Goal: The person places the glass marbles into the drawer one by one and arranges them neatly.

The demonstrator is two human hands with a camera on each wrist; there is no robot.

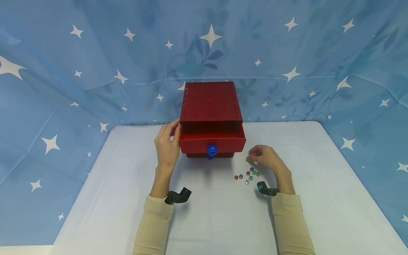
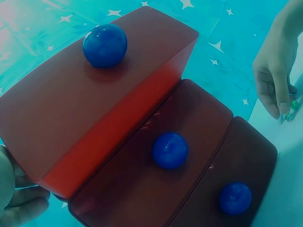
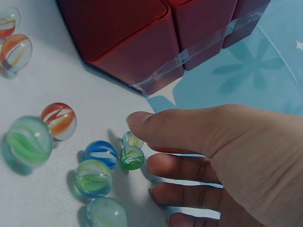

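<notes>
one white tabletop [image 1: 220, 219] carries it all. near its far edge, roughly centered: boxy dark-red plastic cabinet with three stacked drawers [image 1: 210, 101], front turned toward the person, probably so the inside can be reached straight on. bright-red top drawer [image 1: 194, 146] sticks out partway, inside partly shaded; lower two look closed.

left hand [image 1: 168, 145] is against the cabinet's left side by the open drawer, likely bracing it; grip loosely spread, pressure can't be told. right hand [image 1: 266, 156] is low over the tabletop off the cabinet's right front corner, grip narrow at thumb and fingertips, as suits small slippery balls.

glossy blue ball-shaped knobs [image 2: 105, 46], one per drawer, there to pull by.

loose bunch of clear round glass marbles with colored swirls lies on the tabletop in front of the cabinet, just beside the right hand, presumably for a short reach. look: see-through, shiny, swirls differ: pale green [image 3: 29, 141], orange-red [image 3: 58, 121], white-streaked blue [image 3: 100, 153]. some touch, some sit apart. green and yellow pair [image 3: 131, 157] right at the right fingertips; pinched or only touched, can't tell.
</notes>
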